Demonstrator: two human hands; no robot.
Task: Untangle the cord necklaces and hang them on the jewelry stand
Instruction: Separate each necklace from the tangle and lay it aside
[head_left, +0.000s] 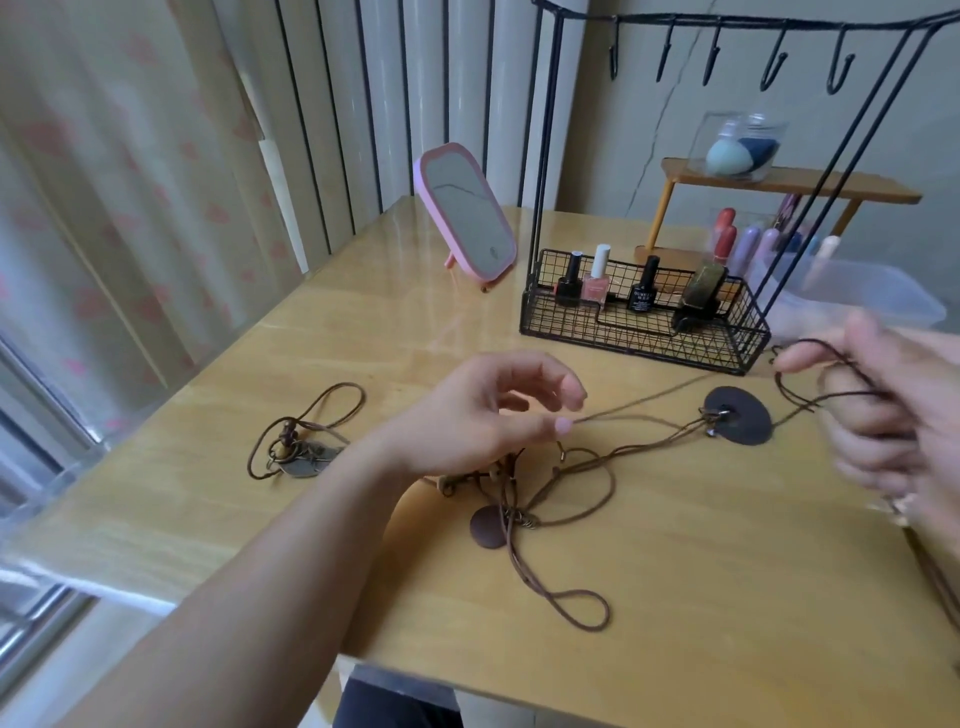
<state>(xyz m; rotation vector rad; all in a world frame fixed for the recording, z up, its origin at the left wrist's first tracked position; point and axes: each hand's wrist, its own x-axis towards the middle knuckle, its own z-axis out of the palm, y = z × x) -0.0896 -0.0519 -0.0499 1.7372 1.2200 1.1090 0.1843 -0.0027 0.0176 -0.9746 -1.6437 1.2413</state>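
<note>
Several brown cord necklaces lie tangled on the wooden table, with a brown disc pendant and a dark disc pendant among them. My left hand hovers over the tangle and pinches a thin cord between thumb and finger. My right hand, blurred, holds a dark cord loop at the right. A separate necklace with a metal pendant lies coiled to the left. The black wire jewelry stand stands behind, its hooks bare.
Nail polish bottles sit in the stand's basket. A pink mirror stands at the back left. A small wooden shelf with sponges and a clear plastic box are at the back right. The table's front edge is close.
</note>
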